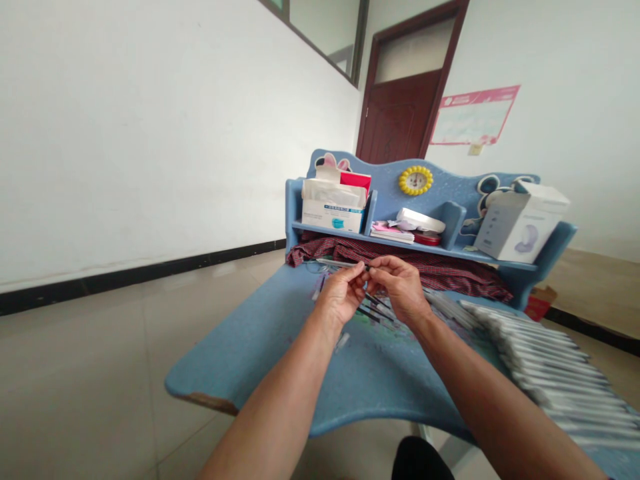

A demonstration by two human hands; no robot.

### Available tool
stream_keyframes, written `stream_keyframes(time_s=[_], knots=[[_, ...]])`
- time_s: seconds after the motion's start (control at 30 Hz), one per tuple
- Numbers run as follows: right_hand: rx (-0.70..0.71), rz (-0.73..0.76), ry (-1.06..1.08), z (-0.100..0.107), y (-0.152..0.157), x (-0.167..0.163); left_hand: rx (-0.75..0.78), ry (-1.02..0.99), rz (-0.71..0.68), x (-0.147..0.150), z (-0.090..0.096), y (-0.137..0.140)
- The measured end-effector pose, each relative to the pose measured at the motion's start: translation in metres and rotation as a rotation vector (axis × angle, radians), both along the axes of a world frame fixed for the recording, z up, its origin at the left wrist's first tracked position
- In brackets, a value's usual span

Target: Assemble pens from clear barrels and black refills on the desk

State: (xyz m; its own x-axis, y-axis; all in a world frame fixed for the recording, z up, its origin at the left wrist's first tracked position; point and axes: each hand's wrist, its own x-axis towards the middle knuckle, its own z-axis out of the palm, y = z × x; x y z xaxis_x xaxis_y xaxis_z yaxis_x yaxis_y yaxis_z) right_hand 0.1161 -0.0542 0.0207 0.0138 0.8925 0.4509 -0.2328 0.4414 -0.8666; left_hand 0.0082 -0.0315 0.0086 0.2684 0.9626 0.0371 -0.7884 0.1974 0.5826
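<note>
Above the middle of the blue desk, my left hand [345,291] pinches a thin, pale pen-like stick [334,263] that points out to the left. My right hand [399,285] meets it at the fingertips, closed on the stick's small dark end. Both hands' fingers partly hide that end. Under and between the hands lie several slim black sticks [369,315], too small to name surely. A short clear piece [342,343] rests on the desk nearer to me.
Many long whitish pen-like tubes [555,373] are piled on the right of the blue desk [240,347]. Bunched checked cloth [450,273] lies below the shelf. A mask box [333,207], a yellow clock [415,180] and a white carton [520,220] stand along the desk's back.
</note>
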Motion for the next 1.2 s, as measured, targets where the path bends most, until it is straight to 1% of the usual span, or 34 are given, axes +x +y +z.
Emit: stream_keyframes(time_s=[0.17, 0.33, 0.43, 0.53, 0.6, 0.77, 0.83, 1.1, 1.2], knots=[[0.024, -0.002, -0.025, -0.003, 0.001, 0.000, 0.003, -0.007, -0.039, 0.001, -0.002, 0.002], [0.051, -0.050, -0.106, -0.010, 0.005, 0.002, -0.013, 0.030, -0.001, 0.000, -0.006, 0.006], [0.078, -0.132, -0.206, -0.014, 0.008, 0.004, -0.006, 0.048, 0.018, 0.000, -0.006, 0.005], [0.171, -0.262, -0.370, -0.018, 0.010, 0.006, -0.018, 0.047, 0.041, 0.000, -0.006, 0.006], [0.222, -0.319, -0.463, -0.019, 0.011, 0.008, -0.038, 0.044, 0.060, 0.000, -0.006, 0.006], [0.236, -0.320, -0.535, -0.017, 0.009, 0.010, -0.026, 0.056, 0.069, 0.000, -0.005, 0.005], [0.250, -0.342, -0.576, -0.015, 0.007, 0.011, -0.022, 0.058, 0.072, 0.000, -0.005, 0.003], [0.412, -0.498, -0.874, -0.010, 0.000, 0.014, -0.040, 0.044, 0.068, 0.000, -0.007, 0.006], [0.403, -0.482, -0.858, -0.009, 0.000, 0.015, -0.035, 0.037, 0.061, 0.000, -0.006, 0.006]])
